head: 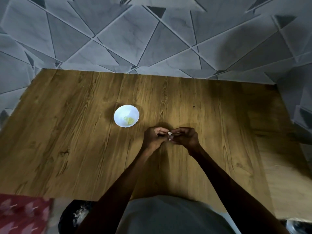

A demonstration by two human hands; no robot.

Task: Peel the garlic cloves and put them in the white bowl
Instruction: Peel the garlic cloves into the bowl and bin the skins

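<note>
The bowl [120, 112] sits in the middle of the tabletop [67, 132], garlic [129, 120] in it. Just right of it, the left hand [154, 137] and right hand [184, 137] hold a clove [170, 133].

White bowl [126, 116], brown wood-grain table [67, 132], grey triangle-patterned wall [118, 34], red patterned cloth [22, 215].

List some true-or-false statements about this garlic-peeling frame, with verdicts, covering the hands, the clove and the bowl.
1. The left hand and right hand hold one garlic clove between them. True.
2. The white bowl stands on the wooden table, apart from both hands. True.
3. The bowl is empty. False: pale yellowish pieces lie in it.
4. The clove is held directly over the bowl. False: it is held to the bowl's right, nearer the person.
</note>
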